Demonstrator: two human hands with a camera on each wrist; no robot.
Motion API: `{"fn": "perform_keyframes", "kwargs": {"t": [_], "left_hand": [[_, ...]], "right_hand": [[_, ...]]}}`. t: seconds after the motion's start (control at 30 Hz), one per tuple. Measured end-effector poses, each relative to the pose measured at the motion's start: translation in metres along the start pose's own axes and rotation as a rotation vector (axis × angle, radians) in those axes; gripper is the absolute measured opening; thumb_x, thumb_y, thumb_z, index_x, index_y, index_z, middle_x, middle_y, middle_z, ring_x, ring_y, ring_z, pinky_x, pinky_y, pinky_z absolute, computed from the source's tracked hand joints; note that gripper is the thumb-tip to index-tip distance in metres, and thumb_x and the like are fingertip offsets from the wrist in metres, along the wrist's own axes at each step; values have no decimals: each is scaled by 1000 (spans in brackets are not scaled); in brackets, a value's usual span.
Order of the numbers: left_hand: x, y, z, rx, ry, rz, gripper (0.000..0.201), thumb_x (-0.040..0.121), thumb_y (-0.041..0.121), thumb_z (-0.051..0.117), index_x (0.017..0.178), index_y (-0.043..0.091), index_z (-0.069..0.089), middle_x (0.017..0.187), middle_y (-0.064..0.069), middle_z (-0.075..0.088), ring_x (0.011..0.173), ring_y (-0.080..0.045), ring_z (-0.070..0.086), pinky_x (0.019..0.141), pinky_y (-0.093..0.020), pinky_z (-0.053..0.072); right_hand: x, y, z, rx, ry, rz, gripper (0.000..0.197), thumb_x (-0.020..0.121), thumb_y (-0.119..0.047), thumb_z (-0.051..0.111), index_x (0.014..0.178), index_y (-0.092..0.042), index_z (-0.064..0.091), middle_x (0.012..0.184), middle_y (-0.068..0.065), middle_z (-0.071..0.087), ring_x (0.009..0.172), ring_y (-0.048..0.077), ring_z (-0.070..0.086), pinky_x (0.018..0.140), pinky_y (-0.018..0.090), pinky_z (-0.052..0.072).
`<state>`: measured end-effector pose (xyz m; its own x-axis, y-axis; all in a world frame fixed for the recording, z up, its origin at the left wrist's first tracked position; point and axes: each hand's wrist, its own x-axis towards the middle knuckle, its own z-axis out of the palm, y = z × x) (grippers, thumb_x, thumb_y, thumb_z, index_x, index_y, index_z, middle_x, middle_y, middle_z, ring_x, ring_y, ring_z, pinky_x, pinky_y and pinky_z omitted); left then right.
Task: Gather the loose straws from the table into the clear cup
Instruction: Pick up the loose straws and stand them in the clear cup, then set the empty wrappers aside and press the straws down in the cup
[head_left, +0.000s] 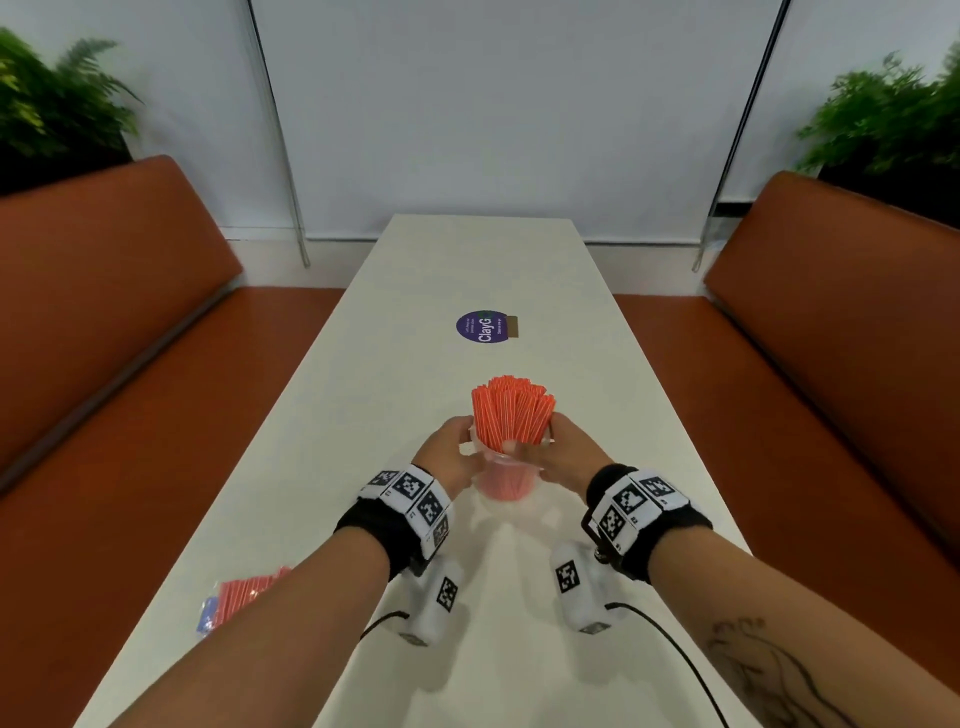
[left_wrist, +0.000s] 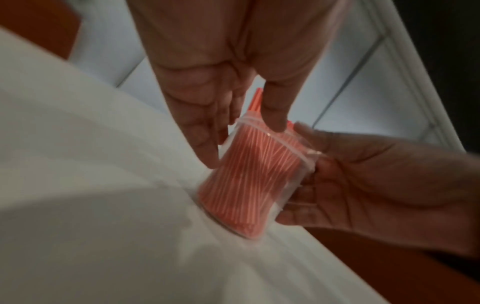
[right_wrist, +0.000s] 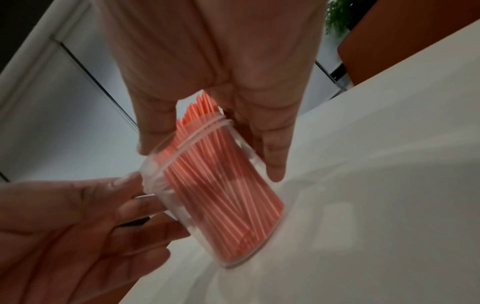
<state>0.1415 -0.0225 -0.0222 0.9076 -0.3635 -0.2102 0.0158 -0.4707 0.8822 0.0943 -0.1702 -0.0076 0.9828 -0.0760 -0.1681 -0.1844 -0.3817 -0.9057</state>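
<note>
I see the clear cup (head_left: 505, 480) standing on the white table (head_left: 415, 291), near the middle, approx. between my two hands. It is full of orange straws (head_left: 511, 418); they stand upright, packed tight, and their tops fan out above the rim.

Left hand (head_left: 451, 451): it is at the left side of the cup. In the left wrist view the fingers (left_wrist: 205, 131) are rather straight and lie along the cup wall, thumb (left_wrist: 275, 111) at the rim near the straws. So the hand is wide, only touching the cup, not closed round it.

Right hand (head_left: 563, 454): at the right side of the cup. In the right wrist view the thumb (right_wrist: 155, 131) is on one side of the rim and the fingers (right_wrist: 275, 148) go down the other side, w/ the cup between them. The fingers look nearly straight, so I read it as a wide hand which steadies the cup. How hard it presses, I cannot tell; the wrist pics are blurred.

Also on the table: a purple round sticker (head_left: 482, 327) farther away, well apart from the cup, and a packet of more orange straws (head_left: 244, 597) at the left edge, partly hidden under my left forearm. Brown benches (head_left: 104, 332) stand on both sides of the table.
</note>
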Motion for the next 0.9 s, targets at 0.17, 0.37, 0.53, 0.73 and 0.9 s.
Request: {"fn": "perform_keyframes", "kwargs": {"t": [0.17,0.37,0.53,0.73,0.9], "left_hand": [[-21,-10,-9,113,29,39,49,81,11,67,126,9,49,127,-8,55,112,-21,55,80,-36,55],[-49,-25,-17,83,48,33,49,81,13,67,127,11,48,127,-7,56,94,-19,60,71,-30,53],[-65,-22,-34,158,95,14,62,80,18,69,135,10,41,130,-9,54,108,-24,58,92,-36,47],[-99,-36,-87,335,297,-81,52,82,31,67,127,11,50,120,-6,61,103,-20,56,82,-27,44],[-131,-74,-124,514,287,-340,61,84,38,63,133,7,44,134,-10,53,121,-24,52,98,-33,42]], "right_hand": [[-19,0,7,-30,-77,-54,32,78,-27,73,99,-39,52,85,-19,58,72,-5,49,59,10,37],[-39,-5,25,-72,-88,-109,32,77,-26,73,97,-41,52,96,-17,60,96,2,57,79,16,41],[-57,-8,40,-40,436,-83,87,67,-42,78,138,-17,32,129,1,42,122,20,45,101,38,42],[-81,-51,79,-157,423,-443,46,77,-26,70,116,-15,48,105,-7,40,97,9,45,86,25,39],[-65,-52,138,-210,-64,-189,45,83,-26,65,121,-11,45,101,0,43,80,8,45,60,14,34]]}}
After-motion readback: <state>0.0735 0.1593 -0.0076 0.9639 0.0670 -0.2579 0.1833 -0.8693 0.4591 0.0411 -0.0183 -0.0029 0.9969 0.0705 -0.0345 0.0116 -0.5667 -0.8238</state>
